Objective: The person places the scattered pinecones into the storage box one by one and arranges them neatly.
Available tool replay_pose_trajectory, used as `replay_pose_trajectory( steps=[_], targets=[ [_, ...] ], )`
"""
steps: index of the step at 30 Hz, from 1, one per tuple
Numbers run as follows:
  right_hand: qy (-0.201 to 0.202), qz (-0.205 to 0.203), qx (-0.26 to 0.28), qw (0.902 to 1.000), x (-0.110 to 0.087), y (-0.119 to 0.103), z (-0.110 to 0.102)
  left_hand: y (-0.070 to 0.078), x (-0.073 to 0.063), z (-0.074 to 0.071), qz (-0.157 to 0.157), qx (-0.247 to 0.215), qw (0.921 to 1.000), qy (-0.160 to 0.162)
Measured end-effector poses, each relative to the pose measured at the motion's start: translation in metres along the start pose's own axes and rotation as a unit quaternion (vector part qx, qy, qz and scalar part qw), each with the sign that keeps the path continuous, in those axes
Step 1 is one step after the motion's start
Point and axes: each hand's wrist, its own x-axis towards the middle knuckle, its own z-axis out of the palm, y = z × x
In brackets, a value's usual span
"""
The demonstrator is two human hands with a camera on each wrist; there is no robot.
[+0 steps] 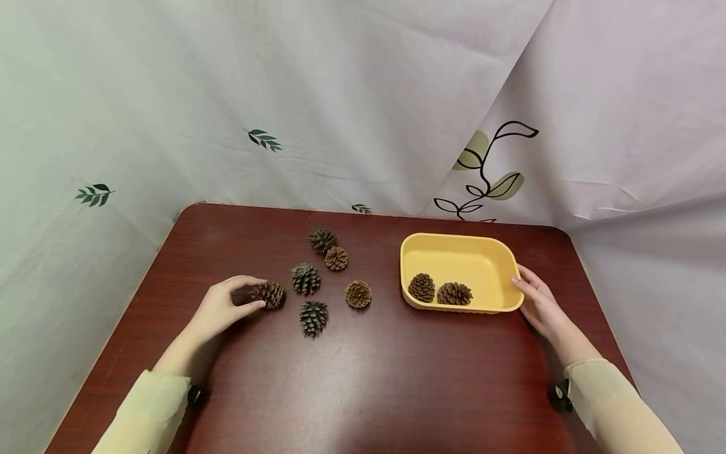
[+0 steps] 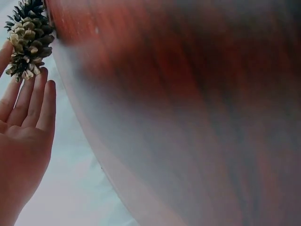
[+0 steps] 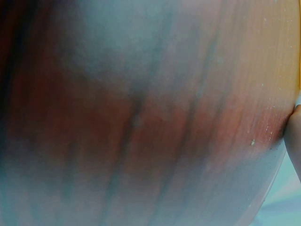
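At the left of the table, my left hand point(image 1: 224, 306) has its thumb and fingers on either side of a brown pine cone point(image 1: 274, 296). The left wrist view shows the same pine cone point(image 2: 32, 40) at the fingertips, its scales spread. On the right, a yellow plastic basin point(image 1: 459, 238) with rounded corners stands on the table. My right hand point(image 1: 539, 306) grips its right end, thumb on the rim and fingers around the outer wall. Inside lie two pine cones, one at the near left corner point(image 1: 421, 287) and another beside it point(image 1: 455, 294).
Several loose pine cones lie between my left hand and the basin, among them a greenish one point(image 1: 313, 318), a grey-green one point(image 1: 305, 279) and a round brown one point(image 1: 358, 294). A patterned white cloth point(image 1: 363, 113) hangs behind the dark red table point(image 1: 386, 378).
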Motion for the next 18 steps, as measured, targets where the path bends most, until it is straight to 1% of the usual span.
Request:
replay_pose_trajectory(
  steps=[5,11,18],
  targets=[
    [-0.004,-0.002,0.002,1.0000,0.000,0.000,0.000,0.002,-0.002,0.000,0.002,0.004,0.9998,0.019],
    [-0.004,-0.001,0.004,1.0000,-0.001,0.000,0.000,0.006,0.001,0.000,0.018,0.007,0.9991,0.038],
    [-0.005,-0.005,0.005,1.0000,-0.001,0.001,0.001,0.020,0.007,0.002,0.035,-0.022,0.9979,0.050]
  ],
)
